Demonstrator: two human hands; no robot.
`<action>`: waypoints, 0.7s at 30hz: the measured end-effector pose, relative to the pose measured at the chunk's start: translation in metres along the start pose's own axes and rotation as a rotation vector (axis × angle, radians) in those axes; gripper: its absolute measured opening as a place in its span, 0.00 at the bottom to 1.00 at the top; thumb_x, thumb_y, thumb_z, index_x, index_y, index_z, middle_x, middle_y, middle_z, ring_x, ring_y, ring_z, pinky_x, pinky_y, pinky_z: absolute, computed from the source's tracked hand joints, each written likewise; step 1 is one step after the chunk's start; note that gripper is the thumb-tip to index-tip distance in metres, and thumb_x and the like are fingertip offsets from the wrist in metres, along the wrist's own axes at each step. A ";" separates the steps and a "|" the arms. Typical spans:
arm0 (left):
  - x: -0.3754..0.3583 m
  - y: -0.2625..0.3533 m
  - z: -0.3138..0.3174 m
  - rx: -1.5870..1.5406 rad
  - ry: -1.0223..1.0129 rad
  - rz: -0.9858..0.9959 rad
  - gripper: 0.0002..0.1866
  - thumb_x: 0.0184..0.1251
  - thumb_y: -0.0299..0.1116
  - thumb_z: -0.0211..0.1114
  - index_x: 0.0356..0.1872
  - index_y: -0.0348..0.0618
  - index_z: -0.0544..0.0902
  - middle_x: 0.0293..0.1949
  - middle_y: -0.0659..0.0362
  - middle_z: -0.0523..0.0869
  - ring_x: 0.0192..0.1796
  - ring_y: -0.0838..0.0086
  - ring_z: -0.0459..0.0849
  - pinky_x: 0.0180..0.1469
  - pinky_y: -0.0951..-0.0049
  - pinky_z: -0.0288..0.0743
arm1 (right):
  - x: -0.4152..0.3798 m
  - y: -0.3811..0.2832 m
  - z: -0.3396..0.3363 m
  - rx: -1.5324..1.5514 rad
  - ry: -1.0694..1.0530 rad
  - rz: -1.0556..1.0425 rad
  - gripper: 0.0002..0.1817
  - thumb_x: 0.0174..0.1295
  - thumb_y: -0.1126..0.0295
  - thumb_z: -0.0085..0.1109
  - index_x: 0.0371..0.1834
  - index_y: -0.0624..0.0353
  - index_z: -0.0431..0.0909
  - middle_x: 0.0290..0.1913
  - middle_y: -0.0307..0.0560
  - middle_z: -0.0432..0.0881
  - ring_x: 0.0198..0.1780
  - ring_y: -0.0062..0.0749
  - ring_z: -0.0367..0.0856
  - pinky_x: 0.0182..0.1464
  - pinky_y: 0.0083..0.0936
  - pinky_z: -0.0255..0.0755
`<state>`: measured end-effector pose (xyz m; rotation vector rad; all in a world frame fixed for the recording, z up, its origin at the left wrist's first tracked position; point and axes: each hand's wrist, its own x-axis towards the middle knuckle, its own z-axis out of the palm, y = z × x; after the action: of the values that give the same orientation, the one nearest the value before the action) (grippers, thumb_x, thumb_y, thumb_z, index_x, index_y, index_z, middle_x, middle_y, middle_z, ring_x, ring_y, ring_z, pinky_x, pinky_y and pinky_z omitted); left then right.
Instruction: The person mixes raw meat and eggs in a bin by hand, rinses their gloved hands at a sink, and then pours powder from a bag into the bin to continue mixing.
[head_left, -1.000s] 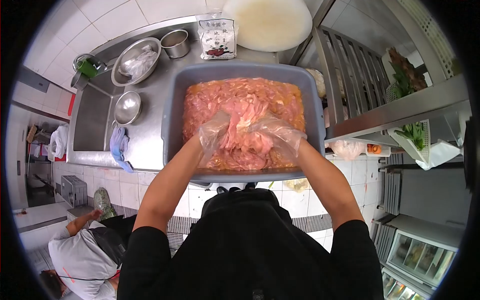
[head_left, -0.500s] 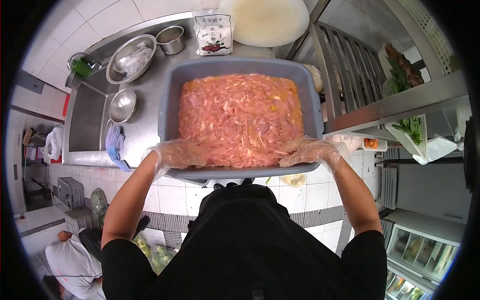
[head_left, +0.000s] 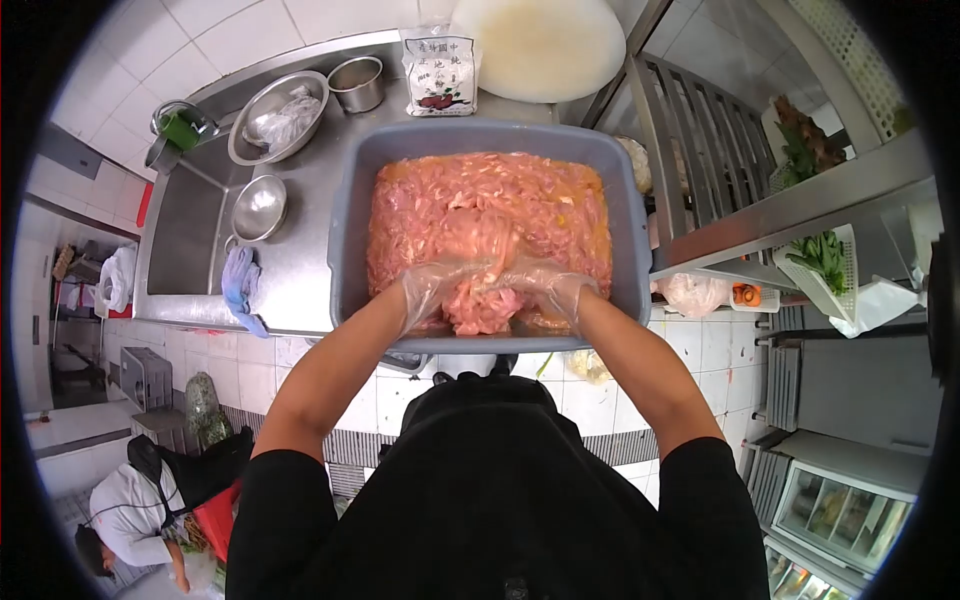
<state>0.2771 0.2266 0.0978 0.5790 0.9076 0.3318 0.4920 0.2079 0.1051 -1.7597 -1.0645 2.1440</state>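
A large grey plastic tub (head_left: pixel 345 230) holds a deep layer of raw meat strips (head_left: pixel 540 190) in orange-tinted liquid. Both my hands wear clear plastic gloves. My left hand (head_left: pixel 436 285) is sunk in the meat near the tub's front, its fingers curled round a clump. From the other side my right hand (head_left: pixel 552 287) grips the same clump, so the meat bulges up between the two hands. Most fingertips are covered by meat or blurred.
Left of the tub lie a steel bowl (head_left: pixel 259 208), a purple-blue cloth (head_left: pixel 242 290) and a larger bowl (head_left: pixel 240 130) with a plastic bag. Behind stand a steel pot (head_left: pixel 357 84), a printed white bag (head_left: pixel 440 78) and a round board (head_left: pixel 540 45). A person (head_left: pixel 130 510) bends low at left.
Both hands have moved inward from the tub's front corners to its middle, gathering meat into a raised clump. The person at lower left has shifted, and a red item now shows beside them.
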 end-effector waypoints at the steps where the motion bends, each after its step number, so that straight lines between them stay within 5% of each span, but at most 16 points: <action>1: -0.007 0.005 0.007 -0.002 0.005 -0.004 0.20 0.68 0.38 0.67 0.55 0.36 0.80 0.48 0.54 0.86 0.45 0.74 0.85 0.48 0.74 0.81 | -0.010 -0.010 0.005 0.002 -0.006 0.002 0.33 0.50 0.53 0.76 0.58 0.54 0.77 0.55 0.46 0.78 0.52 0.31 0.77 0.52 0.32 0.71; 3: -0.016 0.017 0.018 -0.034 0.145 0.288 0.18 0.67 0.37 0.67 0.52 0.36 0.82 0.45 0.56 0.87 0.42 0.72 0.86 0.44 0.73 0.82 | -0.040 -0.037 0.006 -0.011 0.145 -0.251 0.27 0.54 0.58 0.72 0.56 0.54 0.76 0.51 0.45 0.78 0.48 0.30 0.78 0.47 0.31 0.73; 8: 0.051 0.064 -0.032 0.588 0.316 0.107 0.23 0.64 0.28 0.67 0.60 0.36 0.75 0.52 0.55 0.83 0.47 0.74 0.84 0.43 0.73 0.83 | -0.101 -0.104 0.011 -0.167 0.168 -0.257 0.28 0.59 0.61 0.67 0.63 0.55 0.73 0.54 0.44 0.79 0.53 0.30 0.78 0.57 0.29 0.71; 10: 0.052 0.074 -0.028 0.671 0.355 0.587 0.25 0.63 0.26 0.67 0.62 0.37 0.72 0.55 0.56 0.81 0.50 0.74 0.83 0.48 0.74 0.81 | -0.072 -0.100 0.001 -0.126 0.306 -0.587 0.25 0.61 0.60 0.65 0.61 0.54 0.74 0.54 0.45 0.79 0.47 0.29 0.80 0.47 0.25 0.76; 12: 0.048 0.088 -0.021 0.719 0.266 0.786 0.26 0.63 0.27 0.67 0.62 0.39 0.71 0.57 0.59 0.80 0.54 0.74 0.81 0.54 0.74 0.78 | -0.069 -0.114 -0.011 -0.150 0.308 -0.503 0.20 0.62 0.61 0.64 0.55 0.54 0.75 0.50 0.44 0.79 0.43 0.27 0.79 0.41 0.24 0.73; 14: 0.065 0.107 -0.035 1.236 0.391 0.710 0.25 0.64 0.30 0.68 0.62 0.42 0.72 0.56 0.65 0.79 0.53 0.75 0.80 0.52 0.77 0.75 | -0.072 -0.129 -0.020 -0.192 0.305 -0.322 0.11 0.64 0.62 0.63 0.43 0.55 0.78 0.42 0.41 0.80 0.35 0.22 0.78 0.30 0.20 0.69; 15: 0.061 0.115 -0.031 1.238 0.388 0.712 0.25 0.64 0.30 0.68 0.62 0.42 0.72 0.56 0.65 0.79 0.53 0.75 0.80 0.52 0.77 0.75 | -0.064 -0.124 -0.028 -0.122 0.259 -0.428 0.09 0.65 0.63 0.63 0.35 0.56 0.77 0.36 0.38 0.79 0.29 0.20 0.75 0.25 0.21 0.64; 16: 0.050 0.127 -0.023 1.610 0.383 0.831 0.23 0.63 0.36 0.68 0.58 0.41 0.75 0.51 0.61 0.83 0.49 0.74 0.82 0.49 0.73 0.75 | -0.055 -0.120 -0.036 -0.120 0.262 -0.428 0.09 0.65 0.63 0.63 0.35 0.56 0.77 0.36 0.38 0.79 0.29 0.20 0.75 0.25 0.21 0.64; 17: 0.039 0.137 -0.015 1.984 0.367 0.942 0.23 0.62 0.42 0.68 0.54 0.41 0.79 0.45 0.57 0.86 0.45 0.73 0.83 0.46 0.70 0.75 | -0.045 -0.117 -0.043 0.000 0.175 -0.672 0.09 0.64 0.65 0.63 0.34 0.56 0.75 0.36 0.39 0.78 0.29 0.20 0.74 0.26 0.21 0.66; 18: 0.030 0.142 -0.010 1.985 0.362 0.943 0.23 0.62 0.42 0.68 0.54 0.41 0.79 0.45 0.57 0.86 0.45 0.73 0.83 0.46 0.70 0.75 | -0.041 -0.114 -0.049 0.123 0.084 -0.913 0.09 0.64 0.66 0.64 0.32 0.56 0.74 0.35 0.40 0.78 0.29 0.19 0.74 0.26 0.20 0.67; 20: 0.009 0.145 -0.002 0.945 0.327 0.373 0.22 0.60 0.42 0.70 0.54 0.48 0.80 0.42 0.62 0.87 0.41 0.72 0.84 0.41 0.69 0.75 | -0.046 -0.112 -0.062 0.122 0.088 -0.807 0.08 0.63 0.68 0.65 0.35 0.58 0.77 0.37 0.43 0.79 0.33 0.23 0.76 0.35 0.23 0.72; 21: -0.003 0.149 0.001 0.945 0.325 0.372 0.22 0.60 0.42 0.70 0.54 0.48 0.80 0.42 0.62 0.87 0.41 0.72 0.84 0.41 0.69 0.75 | -0.049 -0.109 -0.068 0.118 0.090 -0.702 0.08 0.61 0.69 0.66 0.38 0.61 0.79 0.40 0.46 0.81 0.37 0.27 0.78 0.44 0.25 0.76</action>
<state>0.2720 0.3438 0.1899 1.6113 1.2610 0.3223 0.5357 0.2893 0.2079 -1.1683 -1.2575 1.6332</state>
